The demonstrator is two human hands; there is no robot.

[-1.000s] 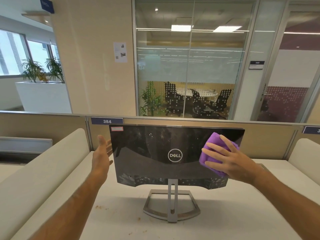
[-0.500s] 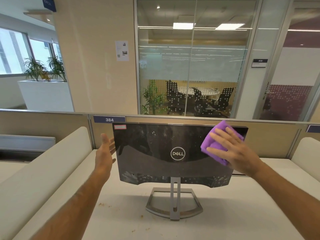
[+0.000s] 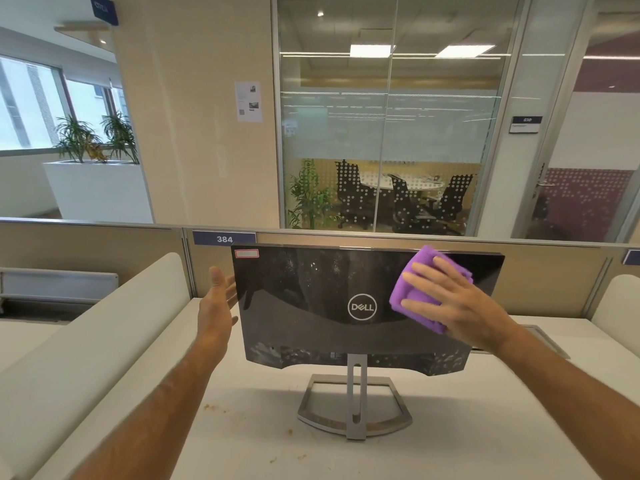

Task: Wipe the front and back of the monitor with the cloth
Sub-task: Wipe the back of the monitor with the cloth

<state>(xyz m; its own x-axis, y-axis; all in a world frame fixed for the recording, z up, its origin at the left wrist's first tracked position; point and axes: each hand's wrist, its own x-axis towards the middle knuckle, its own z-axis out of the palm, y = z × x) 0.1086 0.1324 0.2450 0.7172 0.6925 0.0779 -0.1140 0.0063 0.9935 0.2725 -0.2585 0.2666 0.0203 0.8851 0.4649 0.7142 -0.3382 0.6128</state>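
A black monitor (image 3: 311, 299) stands on a silver stand (image 3: 356, 403) with its glossy, dusty back towards me. My right hand (image 3: 453, 299) presses a folded purple cloth (image 3: 408, 296) flat against the upper right of that back, fingers straight and spread. At the monitor's left edge my left hand (image 3: 216, 306) is held upright with straight fingers; whether it touches the edge is unclear. The screen side faces away and is hidden.
The monitor stands on a white desk (image 3: 242, 445) with a few brown crumbs. Low white padded dividers (image 3: 104, 323) flank the desk left and right. A beige partition (image 3: 540, 282) runs behind, close to the monitor. A cable hatch (image 3: 543, 337) lies at the right.
My right hand slid the cloth up to the monitor's top edge, then a little left towards the logo. My left hand stayed by the left edge.
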